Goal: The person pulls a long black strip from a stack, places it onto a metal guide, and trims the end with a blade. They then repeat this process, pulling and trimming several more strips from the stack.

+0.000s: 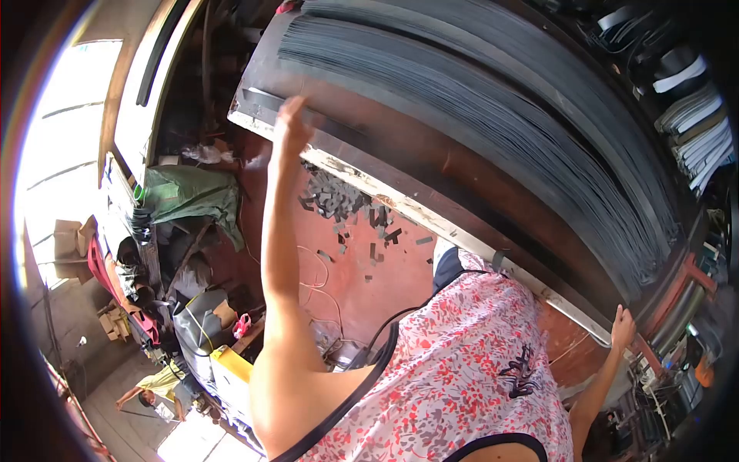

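Observation:
A long dark strip (431,204) lies along the near edge of a brown table (369,119). My left hand (294,127) is over the strip near the table's left corner, its fingers smeared by motion, so its grip is unclear. At the right end of the edge, my right hand (623,327) is closed around the strip's end; the part inside the fingers is hidden. Beyond the strip, long layered stacks of grey-black strips (477,108) curve across the tabletop.
Small dark offcuts (339,196) are scattered on the red floor (385,269), near a pale cable. Green sheeting (192,196), bags and a yellow box (231,363) stand at left. Another person (158,385) is at lower left. White bundles (697,127) hang at upper right.

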### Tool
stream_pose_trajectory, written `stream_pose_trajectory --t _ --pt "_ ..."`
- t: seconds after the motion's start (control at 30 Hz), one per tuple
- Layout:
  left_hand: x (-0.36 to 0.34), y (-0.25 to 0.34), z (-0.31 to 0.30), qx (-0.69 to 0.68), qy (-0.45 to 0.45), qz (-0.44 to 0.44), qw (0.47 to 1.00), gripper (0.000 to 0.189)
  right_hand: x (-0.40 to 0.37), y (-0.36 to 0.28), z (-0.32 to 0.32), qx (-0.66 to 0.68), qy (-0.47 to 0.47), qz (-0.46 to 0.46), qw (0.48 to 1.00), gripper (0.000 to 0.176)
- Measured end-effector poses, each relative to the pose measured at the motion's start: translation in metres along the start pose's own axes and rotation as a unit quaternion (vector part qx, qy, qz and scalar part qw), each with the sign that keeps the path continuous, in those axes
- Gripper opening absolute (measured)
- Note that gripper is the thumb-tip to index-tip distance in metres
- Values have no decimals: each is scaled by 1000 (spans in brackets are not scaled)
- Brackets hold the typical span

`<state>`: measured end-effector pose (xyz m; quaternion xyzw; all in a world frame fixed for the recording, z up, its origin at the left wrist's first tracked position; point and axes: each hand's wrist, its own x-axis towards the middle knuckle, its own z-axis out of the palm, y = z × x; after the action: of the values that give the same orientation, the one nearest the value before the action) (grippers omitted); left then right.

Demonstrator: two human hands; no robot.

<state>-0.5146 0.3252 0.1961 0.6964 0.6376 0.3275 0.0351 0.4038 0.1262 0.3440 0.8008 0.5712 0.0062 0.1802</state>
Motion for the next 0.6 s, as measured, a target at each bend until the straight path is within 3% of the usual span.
stream_pose_trajectory --t 0.03,0.1,0.17,0.2,0.37,0.4,0.47,0.5,0.53,0.6 --pt "-9 36 5 37 -100 -2 994 50 1 0 1 -1 -1 3 1000 56" --pt "-17 123 16 28 -218 84 972 58 6 -3 12 26 -2 -7 1000 55" --pt "-29 137 37 30 -275 104 955 69 11 -4 26 40 4 -7 999 53" --pt "-29 146 39 35 -296 113 948 66 14 -5 36 61 37 -30 997 50" --pt "-26 138 56 70 -333 160 927 57 15 -38 26 134 102 -55 984 36" --pt "-26 131 57 62 -326 180 926 57 13 -50 23 186 150 -69 969 34" --pt "-26 127 54 47 -300 182 935 59 16 -55 22 144 150 -73 976 25" --pt "-23 133 49 67 -319 164 931 60 15 -64 23 171 231 -83 954 20" --pt "-23 142 45 73 -318 162 931 62 13 -73 14 168 197 -66 964 18" --pt "-27 149 49 68 -296 191 934 62 5 -93 7 230 227 -94 942 12"
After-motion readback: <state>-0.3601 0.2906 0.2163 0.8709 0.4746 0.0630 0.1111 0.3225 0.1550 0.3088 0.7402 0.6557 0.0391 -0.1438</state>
